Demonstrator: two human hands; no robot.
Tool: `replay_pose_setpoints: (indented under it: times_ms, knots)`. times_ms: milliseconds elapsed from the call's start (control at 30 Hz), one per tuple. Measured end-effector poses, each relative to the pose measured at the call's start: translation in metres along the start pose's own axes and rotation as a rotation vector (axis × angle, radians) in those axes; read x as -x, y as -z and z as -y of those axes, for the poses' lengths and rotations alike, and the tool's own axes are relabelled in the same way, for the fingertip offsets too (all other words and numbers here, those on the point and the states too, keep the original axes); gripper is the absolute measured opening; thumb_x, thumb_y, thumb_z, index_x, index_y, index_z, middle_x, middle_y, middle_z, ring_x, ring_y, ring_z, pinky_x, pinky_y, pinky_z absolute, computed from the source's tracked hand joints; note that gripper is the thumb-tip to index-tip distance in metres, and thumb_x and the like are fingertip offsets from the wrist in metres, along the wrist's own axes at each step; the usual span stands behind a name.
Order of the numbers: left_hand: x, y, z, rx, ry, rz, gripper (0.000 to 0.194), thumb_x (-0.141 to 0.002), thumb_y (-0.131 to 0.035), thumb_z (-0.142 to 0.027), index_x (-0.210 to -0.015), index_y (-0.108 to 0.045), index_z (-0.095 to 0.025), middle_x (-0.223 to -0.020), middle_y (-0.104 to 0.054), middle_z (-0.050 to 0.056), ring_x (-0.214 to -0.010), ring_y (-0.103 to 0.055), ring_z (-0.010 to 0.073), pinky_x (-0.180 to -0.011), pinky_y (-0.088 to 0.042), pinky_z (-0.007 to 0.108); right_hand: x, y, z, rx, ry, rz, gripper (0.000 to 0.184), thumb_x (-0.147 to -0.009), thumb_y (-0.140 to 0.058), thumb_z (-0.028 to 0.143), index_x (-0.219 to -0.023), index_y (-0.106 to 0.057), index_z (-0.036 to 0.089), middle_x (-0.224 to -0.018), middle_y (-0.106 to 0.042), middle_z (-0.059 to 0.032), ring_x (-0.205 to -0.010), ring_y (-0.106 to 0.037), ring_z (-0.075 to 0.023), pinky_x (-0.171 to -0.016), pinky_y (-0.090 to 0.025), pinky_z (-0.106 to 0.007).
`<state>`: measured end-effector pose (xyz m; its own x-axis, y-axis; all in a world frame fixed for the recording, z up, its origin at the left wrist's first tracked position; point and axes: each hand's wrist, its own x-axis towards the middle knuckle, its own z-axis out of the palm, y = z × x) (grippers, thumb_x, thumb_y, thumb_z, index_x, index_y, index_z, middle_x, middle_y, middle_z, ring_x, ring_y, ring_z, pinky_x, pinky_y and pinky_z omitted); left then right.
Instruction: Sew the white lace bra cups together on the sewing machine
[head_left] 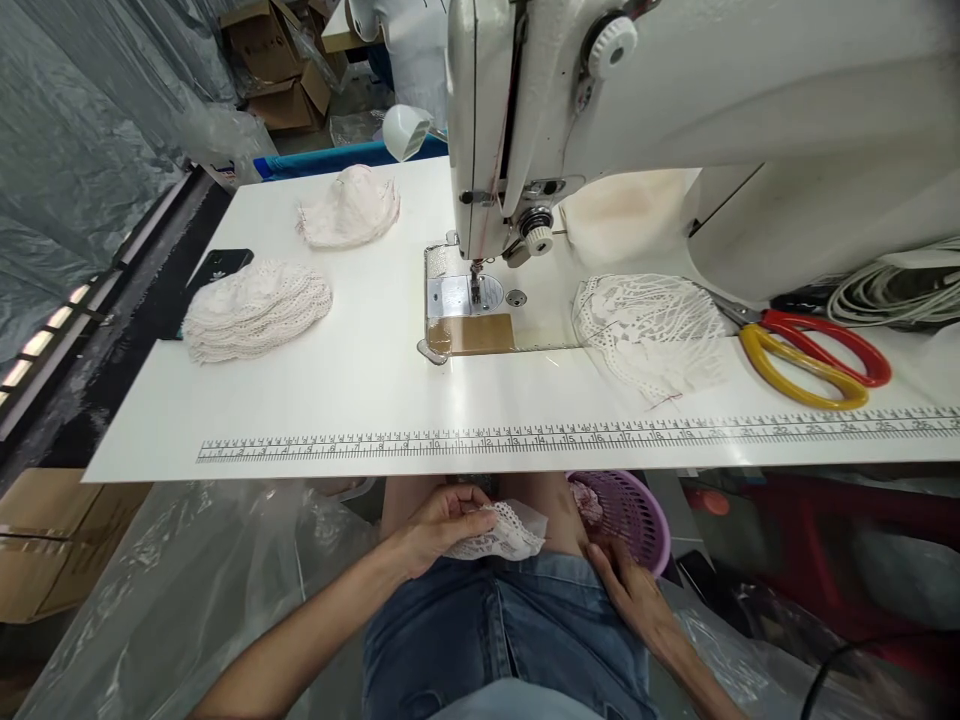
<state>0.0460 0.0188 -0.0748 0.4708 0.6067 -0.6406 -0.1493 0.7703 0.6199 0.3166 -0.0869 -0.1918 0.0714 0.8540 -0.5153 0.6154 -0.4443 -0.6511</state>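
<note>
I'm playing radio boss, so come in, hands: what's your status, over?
Left hand pinching white lace piece. Right hand near purple basket, nothing seen in it. Scissors on tabletop, clear of both hands.

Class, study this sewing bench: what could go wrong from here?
The left hand pinches the lace piece near one end, so it might slip from that grip. The scissors lie right by the white lace on the table; picking them up carelessly could snag it. Loose threads there might also catch.
</note>
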Motion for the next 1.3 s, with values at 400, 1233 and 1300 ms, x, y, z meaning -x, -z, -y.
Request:
replay_pose_setpoints:
  times_ms: [400,1233,1300]
  knots:
    - [-0.004,0.003,0.007,0.167,0.033,-0.054,0.035,-0.051,-0.085,-0.03,-0.067,-0.06,-0.012,-0.066,-0.065,0.0,-0.06,-0.057,0.0102,-0.061,-0.041,0.021,-0.019,-0.004,0.002,0.008,-0.028,-0.029,0.047,-0.085,-0.026,0.056,-0.101,-0.054,0.022,-0.091,-0.069,-0.0082,-0.091,-0.065,-0.0277,-0.078,-0.048,-0.038]
    - [0.028,-0.001,0.011,-0.365,-0.267,0.007,0.021,-0.071,-0.071,-0.032,-0.073,-0.066,-0.011,-0.076,-0.065,0.004,-0.072,-0.056,0.0129,-0.069,-0.042,0.022,0.014,0.043,0.137,-0.255,0.474,0.475,0.029,-0.079,-0.062,0.044,-0.069,-0.062,0.017,-0.07,-0.058,0.0002,-0.071,-0.053,-0.0155,-0.066,-0.039,-0.024]
    - [0.028,-0.007,0.009,-0.498,-0.288,0.0,0.02,-0.073,-0.068,-0.031,-0.074,-0.067,-0.011,-0.072,-0.065,0.004,-0.069,-0.055,0.0126,-0.066,-0.041,0.021,0.016,0.045,0.14,-0.246,0.474,0.508,0.026,-0.076,-0.065,0.044,-0.077,-0.062,0.018,-0.076,-0.059,0.0001,-0.074,-0.053,-0.0161,-0.067,-0.039,-0.024]
